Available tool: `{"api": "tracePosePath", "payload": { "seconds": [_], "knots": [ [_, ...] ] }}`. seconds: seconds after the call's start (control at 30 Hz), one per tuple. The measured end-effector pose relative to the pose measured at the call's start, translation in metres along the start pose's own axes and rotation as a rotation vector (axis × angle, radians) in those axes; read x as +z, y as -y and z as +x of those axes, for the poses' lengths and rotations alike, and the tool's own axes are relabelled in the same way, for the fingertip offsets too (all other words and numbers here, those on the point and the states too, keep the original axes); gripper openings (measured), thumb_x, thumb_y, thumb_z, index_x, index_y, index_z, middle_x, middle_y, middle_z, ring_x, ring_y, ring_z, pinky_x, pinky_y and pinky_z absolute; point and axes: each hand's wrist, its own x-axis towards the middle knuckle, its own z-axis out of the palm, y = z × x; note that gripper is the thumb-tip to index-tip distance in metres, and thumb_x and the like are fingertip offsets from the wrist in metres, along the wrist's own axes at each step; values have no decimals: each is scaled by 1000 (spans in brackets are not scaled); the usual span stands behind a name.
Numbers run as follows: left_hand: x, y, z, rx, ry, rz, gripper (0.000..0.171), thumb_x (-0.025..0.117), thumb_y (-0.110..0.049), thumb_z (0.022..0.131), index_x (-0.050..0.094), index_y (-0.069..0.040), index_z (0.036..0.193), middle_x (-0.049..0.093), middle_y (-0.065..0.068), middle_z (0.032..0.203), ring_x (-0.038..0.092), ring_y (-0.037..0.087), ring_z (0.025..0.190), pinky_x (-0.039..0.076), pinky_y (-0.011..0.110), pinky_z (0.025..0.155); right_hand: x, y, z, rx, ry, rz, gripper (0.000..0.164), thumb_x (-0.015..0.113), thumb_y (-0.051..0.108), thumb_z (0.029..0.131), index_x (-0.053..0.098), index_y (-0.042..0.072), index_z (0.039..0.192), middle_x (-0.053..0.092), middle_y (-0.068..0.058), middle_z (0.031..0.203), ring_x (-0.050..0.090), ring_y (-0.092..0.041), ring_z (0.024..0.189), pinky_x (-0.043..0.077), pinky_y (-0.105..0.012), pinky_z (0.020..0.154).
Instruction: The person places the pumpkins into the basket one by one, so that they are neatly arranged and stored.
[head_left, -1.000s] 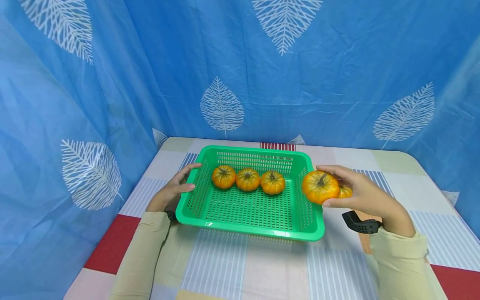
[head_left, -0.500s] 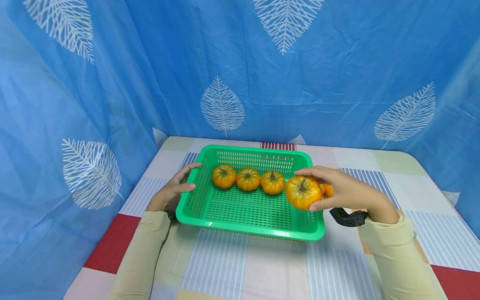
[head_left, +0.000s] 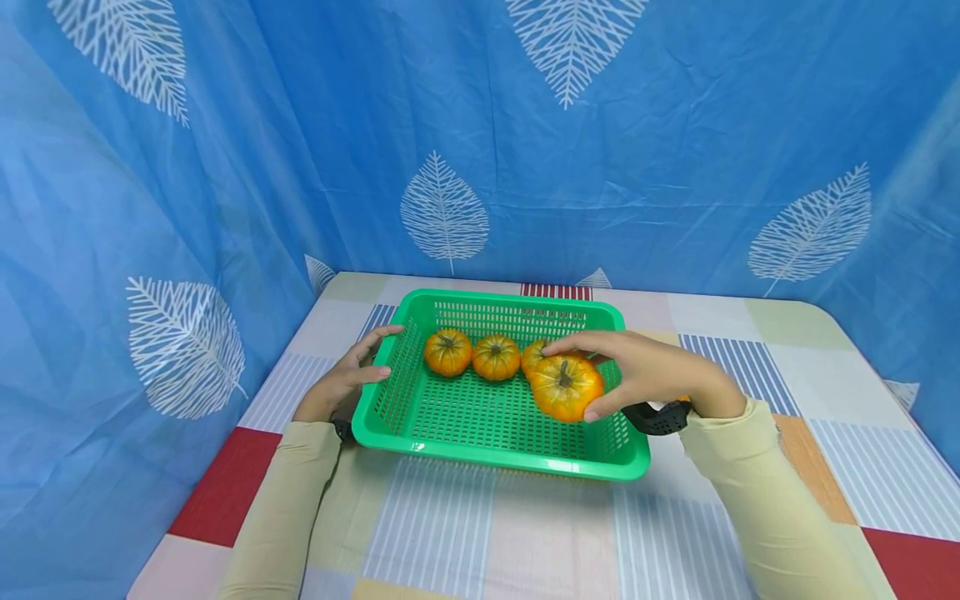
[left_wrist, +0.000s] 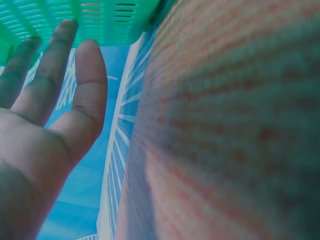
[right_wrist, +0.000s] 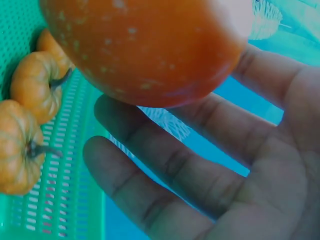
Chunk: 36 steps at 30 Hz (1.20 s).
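My right hand point(head_left: 645, 367) holds a small orange pumpkin point(head_left: 566, 390) between thumb and fingers over the right part of a green plastic basket point(head_left: 495, 467). In the right wrist view the held pumpkin point(right_wrist: 145, 55) shows its smooth underside, with the lower fingers stretched out beneath it. Three more pumpkins stand in a row inside the basket: a left one point(head_left: 447, 353), a middle one point(head_left: 496, 358) and a right one point(head_left: 532, 357), partly covered by the held pumpkin and fingers. My left hand point(head_left: 345, 379) rests at the basket's left side, its fingers extended against the wall.
A bit of another orange pumpkin point(head_left: 683, 398) shows behind my right wrist, outside the basket. A checked, striped cloth point(head_left: 555, 542) covers the table. Blue curtains point(head_left: 637, 167) with white leaf prints hang at the back and sides.
My right hand has carried the pumpkin leftward, from the basket's right rim to over its inside, where it now overlaps the right pumpkin of the row. The left hand and basket stay put.
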Motion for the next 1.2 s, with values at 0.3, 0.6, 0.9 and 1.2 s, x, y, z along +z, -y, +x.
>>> {"api": "tracePosePath", "payload": {
  "seconds": [0.3,0.6,0.9,1.2],
  "knots": [
    [-1,1,1,3,-1,-6,53,65,-18,107,47,-35,154,53,1,143,63,13,121,60,30,99,-2,1,33,-36,127,33,73,92,23,90,57,4,152,61,-11,151,59,-29,130,55,-48,106],
    [-2,1,1,1,-8,21,54,66,-22,108,45,-35,156,53,-1,143,62,12,123,59,31,101,6,-2,61,-58,196,112,74,91,13,89,55,-2,152,56,-20,156,56,-37,139,50,-52,117],
    [-2,3,2,12,10,-14,52,64,-16,108,48,-35,154,55,0,143,63,13,122,60,30,100,15,-4,82,-33,256,173,75,89,11,92,51,-4,155,55,-21,157,57,-36,140,48,-50,119],
    [-1,1,2,-10,-6,-14,53,67,-20,107,47,-34,154,54,0,142,63,13,122,60,31,101,23,-5,100,9,283,126,76,90,8,89,53,-1,155,57,-17,153,62,-31,131,54,-43,111]
  ]
}}
